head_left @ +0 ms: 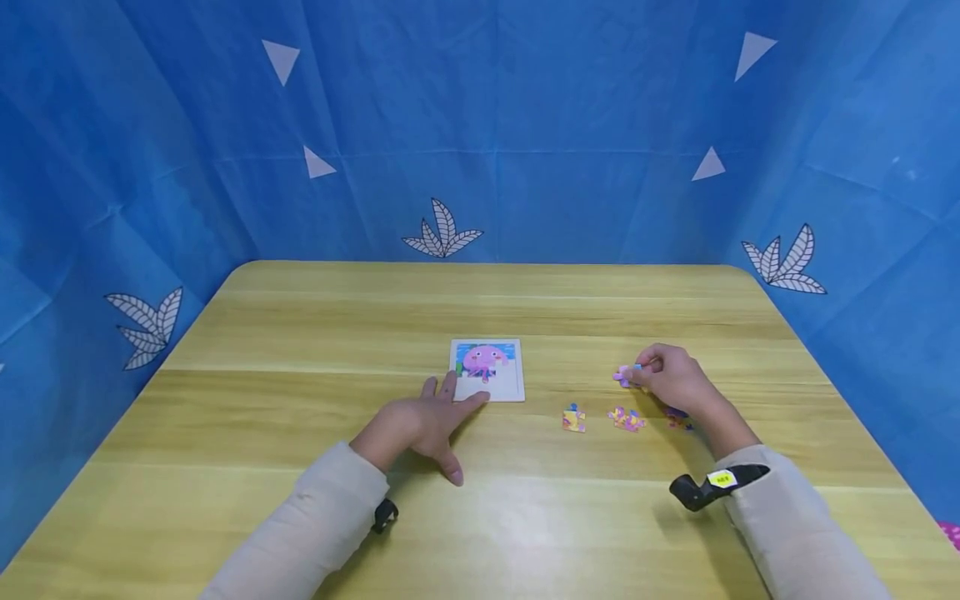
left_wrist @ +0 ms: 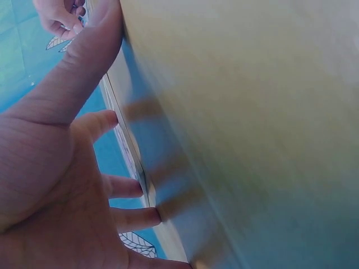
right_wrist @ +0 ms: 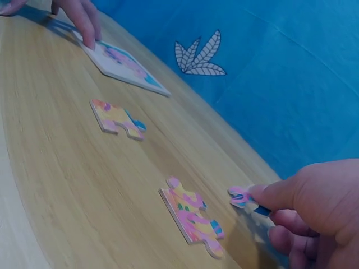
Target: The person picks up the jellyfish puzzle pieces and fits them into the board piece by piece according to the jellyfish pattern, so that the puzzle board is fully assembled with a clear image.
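A white-framed puzzle board [head_left: 512, 390] lies on the table, its upper part filled with a pink octopus picture and its lower part bare white. My left hand [head_left: 431, 421] is spread, with fingertips touching the board's lower left edge. Over on the right, my right hand [head_left: 675, 379] pinches a pink and blue puzzle piece [right_wrist: 241, 197] between thumb and fingers. Nearer me lie a yellow piece [head_left: 573, 419] and a pink and yellow piece [head_left: 627, 419]. Another piece [head_left: 678, 419] is partly hidden by the right wrist.
The wooden table [head_left: 337, 317] has rounded far corners. A blue curtain [head_left: 495, 125] with white triangles and leaf prints hangs behind it and on both sides. Black straps [head_left: 708, 487] sit at the wrists over pale sleeves [head_left: 795, 525].
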Demonstrator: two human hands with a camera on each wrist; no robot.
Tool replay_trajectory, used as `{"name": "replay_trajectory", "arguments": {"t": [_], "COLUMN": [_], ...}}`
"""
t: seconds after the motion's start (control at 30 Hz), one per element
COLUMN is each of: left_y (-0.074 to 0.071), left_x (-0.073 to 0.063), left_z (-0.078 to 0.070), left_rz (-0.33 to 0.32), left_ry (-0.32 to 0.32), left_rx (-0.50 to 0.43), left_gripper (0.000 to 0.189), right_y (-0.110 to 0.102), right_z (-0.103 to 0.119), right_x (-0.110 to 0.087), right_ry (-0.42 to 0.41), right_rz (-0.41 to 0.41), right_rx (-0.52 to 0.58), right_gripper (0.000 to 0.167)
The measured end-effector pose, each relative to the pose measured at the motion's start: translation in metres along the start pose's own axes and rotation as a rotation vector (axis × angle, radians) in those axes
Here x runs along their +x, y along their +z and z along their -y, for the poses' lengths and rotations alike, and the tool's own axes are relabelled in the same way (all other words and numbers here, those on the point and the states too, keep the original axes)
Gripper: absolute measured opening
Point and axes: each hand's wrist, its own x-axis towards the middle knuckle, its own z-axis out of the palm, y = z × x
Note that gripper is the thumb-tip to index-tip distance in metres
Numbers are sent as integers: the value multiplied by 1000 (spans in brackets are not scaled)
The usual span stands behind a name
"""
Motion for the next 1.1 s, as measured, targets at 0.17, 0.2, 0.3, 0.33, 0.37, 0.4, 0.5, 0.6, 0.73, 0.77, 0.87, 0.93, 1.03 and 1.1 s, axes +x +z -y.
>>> {"name": "replay_trajectory", "arguments": {"t": [0.17, 0.2, 0.3, 0.33, 0.37, 0.4, 0.5, 0.6, 0.73, 0.77, 0.87, 0.93, 1.03, 1.1], "left_y": [0, 0, 0, 0, 0, 0, 0, 0, 1, 1, 1, 1, 2, 2], "left_x": [0, 0, 0, 0, 0, 0, 1, 1, 0, 0, 0, 0, -1, -1], "left_z": [0, 0, -1, -1, -1, 0, 0, 1, 1, 1, 1, 1, 1, 2], "left_rz": [-1, -1, 1, 1, 3, 4, 3, 0, 0, 1, 1, 1, -1, -1], "left_ry": [-1, -1, 3, 5, 5, 5, 5, 3, 4, 4, 3, 3, 0, -2], "left_rx": [-4, -6, -9, -8, -8, -7, -6, -5, -2, 0, -2, -4, -10, -12], "left_gripper": [117, 117, 117, 117, 116, 116, 116, 117, 117, 117, 116, 116, 116, 116], "right_y": [7, 9, 14, 15, 16, 18, 21, 25, 30, 31, 34, 36, 39, 41], "right_z": [5, 6, 9, 11, 12, 13, 16, 20, 24, 25, 28, 29, 33, 35], "right_x": [2, 3, 5, 6, 7, 8, 11, 13, 15, 16, 17, 18, 19, 20], "right_ry": [-24, -27, -24, -25, -24, -25, -34, -51, -69, -73, -77, -76, -73, -76], "right_rz": [-16, -16, -7, -7, -7, -8, -5, 9, 28, 31, 33, 37, 47, 51], "right_rx": [31, 42, 72, 79, 82, 83, 86, 97, 123, 129, 133, 131, 133, 139], "right_gripper": [30, 30, 29, 29, 29, 30, 30, 30, 29, 28, 27, 28, 27, 26]}}
